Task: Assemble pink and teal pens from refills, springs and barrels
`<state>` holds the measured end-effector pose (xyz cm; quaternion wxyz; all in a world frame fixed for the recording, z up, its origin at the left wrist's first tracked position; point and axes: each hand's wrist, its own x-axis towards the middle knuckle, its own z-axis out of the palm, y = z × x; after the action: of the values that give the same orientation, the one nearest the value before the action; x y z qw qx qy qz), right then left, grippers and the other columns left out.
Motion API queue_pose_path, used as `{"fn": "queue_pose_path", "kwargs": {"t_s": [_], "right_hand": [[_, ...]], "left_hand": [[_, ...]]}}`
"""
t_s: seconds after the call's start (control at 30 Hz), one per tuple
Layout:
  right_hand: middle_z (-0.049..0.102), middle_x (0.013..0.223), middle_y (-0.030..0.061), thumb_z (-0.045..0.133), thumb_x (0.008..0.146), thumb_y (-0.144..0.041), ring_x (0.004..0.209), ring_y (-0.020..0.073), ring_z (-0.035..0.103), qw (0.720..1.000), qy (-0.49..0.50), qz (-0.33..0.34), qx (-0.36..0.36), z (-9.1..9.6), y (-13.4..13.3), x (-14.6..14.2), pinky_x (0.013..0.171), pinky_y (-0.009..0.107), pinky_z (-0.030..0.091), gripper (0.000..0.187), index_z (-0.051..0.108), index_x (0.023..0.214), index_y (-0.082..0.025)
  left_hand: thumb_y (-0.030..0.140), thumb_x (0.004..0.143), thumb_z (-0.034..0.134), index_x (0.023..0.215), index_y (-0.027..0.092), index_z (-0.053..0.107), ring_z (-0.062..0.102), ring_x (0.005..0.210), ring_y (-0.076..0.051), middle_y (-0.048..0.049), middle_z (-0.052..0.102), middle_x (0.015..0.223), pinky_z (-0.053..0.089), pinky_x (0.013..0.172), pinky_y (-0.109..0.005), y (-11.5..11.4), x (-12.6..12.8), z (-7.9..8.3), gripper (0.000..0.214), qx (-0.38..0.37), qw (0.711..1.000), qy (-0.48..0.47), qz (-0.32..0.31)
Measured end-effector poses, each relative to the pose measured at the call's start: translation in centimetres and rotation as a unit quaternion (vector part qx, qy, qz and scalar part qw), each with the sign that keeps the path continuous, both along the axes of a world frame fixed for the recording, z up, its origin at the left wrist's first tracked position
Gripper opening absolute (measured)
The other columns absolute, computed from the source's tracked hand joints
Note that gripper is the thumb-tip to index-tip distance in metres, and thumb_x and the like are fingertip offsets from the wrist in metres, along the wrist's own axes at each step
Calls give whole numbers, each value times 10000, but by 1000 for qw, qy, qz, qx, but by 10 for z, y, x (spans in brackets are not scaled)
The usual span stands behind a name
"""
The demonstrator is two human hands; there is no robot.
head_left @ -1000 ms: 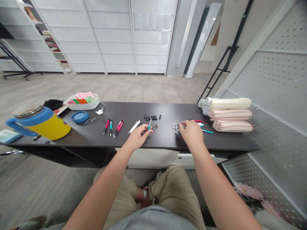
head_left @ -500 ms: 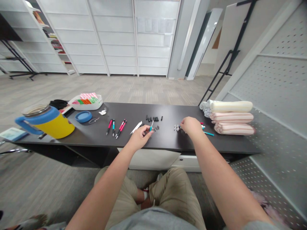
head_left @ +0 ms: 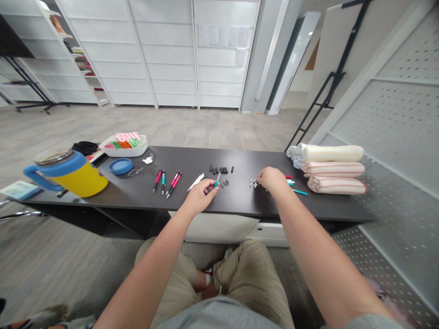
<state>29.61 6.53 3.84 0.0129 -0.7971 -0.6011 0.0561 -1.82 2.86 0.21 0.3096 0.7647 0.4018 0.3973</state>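
Observation:
My left hand (head_left: 201,193) is closed on a blue pen part (head_left: 216,183), from which a thin pale refill sticks up. White refills (head_left: 196,181) lie just beyond that hand, and small black sleeves (head_left: 222,170) sit ahead of it. Tiny dark pieces (head_left: 224,183) lie close to its fingertips. Over to the right, my right hand (head_left: 272,181) reaches down to a cluster of small white and silver parts (head_left: 253,183). Its fingertips are pinched together; what is between them is hidden. Red, white and blue pen barrels (head_left: 299,192) show partly behind it.
Red and blue pens (head_left: 174,184) lie left of centre. Farther left are a yellow and blue mug (head_left: 80,176), a blue lid (head_left: 120,166) and a white tray (head_left: 140,149) with colourful packets. Rolled towels (head_left: 334,169) are stacked at the dark table's (head_left: 192,157) right end.
Both hands stay nearly in place, the left still holding the blue pen part. My right fingertips have shifted slightly at the small parts. The whole view has moved a little.

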Motion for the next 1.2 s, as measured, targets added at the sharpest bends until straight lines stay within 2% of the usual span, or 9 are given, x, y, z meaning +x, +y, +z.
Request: {"fn": "queue_pose_path", "kwargs": {"t_s": [0.13,0.23,0.37,0.47,0.57,0.63,0.8,1.1,1.2], "right_hand": [[794,899,146,712,850,-263,858,250,734,999,-14,1,29,4,-3,2,782,326,508,161,857,900,-214],[797,929,145,682,898,-303,891,274,739,995,-14,-14,93,12,-11,1,791,348,515,195,851,942,-216],[805,928,82,667,928,-351,903,260,740,972,101,21,213,15,-28,-14,811,352,523,199,826,973,-241],[804,888,61,685,908,-404,825,222,735,919,297,94,241,0,-42,-43,779,332,527,225,814,974,-233],[794,876,73,728,847,-468,754,201,699,832,494,129,217,-27,-53,-79,693,305,516,310,796,978,-196],[763,806,56,750,812,-485,676,174,640,797,552,132,206,-43,-58,-100,628,282,474,339,786,953,-180],[625,639,-23,751,815,-447,556,126,470,795,553,127,213,-59,-63,-125,541,257,349,274,785,929,-199],[731,795,29,766,806,-474,652,152,568,764,595,101,228,-65,-43,-122,626,272,441,340,790,990,-190],[721,772,20,759,809,-451,635,148,554,772,584,108,226,-65,-43,-122,612,269,427,308,788,977,-195]], "left_hand": [[383,958,626,1106,196,752,550,678,-144,-29,708,875,461,670,-276,2,-1,-3,270,-14,1000,-19,5],[383,950,654,1181,199,723,589,705,-140,-32,708,888,476,687,-269,4,-1,-9,304,-40,998,-48,5],[387,930,701,1266,197,633,659,780,-146,-53,729,971,498,728,-264,7,0,-13,392,-70,989,-132,-11],[394,921,718,1263,182,587,706,857,-169,-81,760,1003,516,779,-278,8,0,-13,422,-100,977,-187,-28],[403,921,726,1245,173,583,721,905,-184,-109,782,1039,525,814,-289,9,-1,-11,422,-122,969,-212,-33],[418,942,702,1221,168,596,709,849,-167,-116,789,1039,519,775,-277,10,-3,-10,389,-132,966,-220,-23],[467,967,667,1141,162,635,640,695,-119,-119,791,1027,485,660,-240,15,-5,-11,353,-137,950,-280,11],[382,906,754,1190,169,607,674,704,-115,-105,756,1065,525,629,-232,28,-4,-5,384,-234,865,-444,13],[405,955,689,1146,166,614,656,698,-119,-81,737,988,533,646,-251,31,9,-4,314,-242,846,-475,4]]}}
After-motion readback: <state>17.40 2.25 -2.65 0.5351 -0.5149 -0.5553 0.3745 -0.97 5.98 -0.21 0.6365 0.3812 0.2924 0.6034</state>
